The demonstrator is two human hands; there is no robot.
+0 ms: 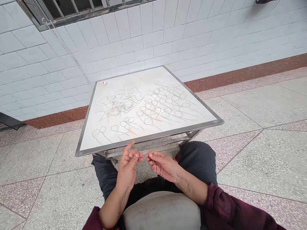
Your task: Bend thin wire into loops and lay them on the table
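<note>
Thin wire (160,172) off the table's near edge (148,138).
Left hand (128,164) and right hand (166,166) pinch it; uneven finger pressure could kink it or let it slip.

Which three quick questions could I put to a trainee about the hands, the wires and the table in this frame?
1. Near which corner of the table does the small red-and-white item lie?
a) far left
b) far right
c) near right

2. True or false: thin wire shows at the fingertips of both the left hand and the right hand.

3. Fill in: right of the tangled wires, most of the spread-out wires end in ____.

Key: 1 a; 2 true; 3 loops
</note>
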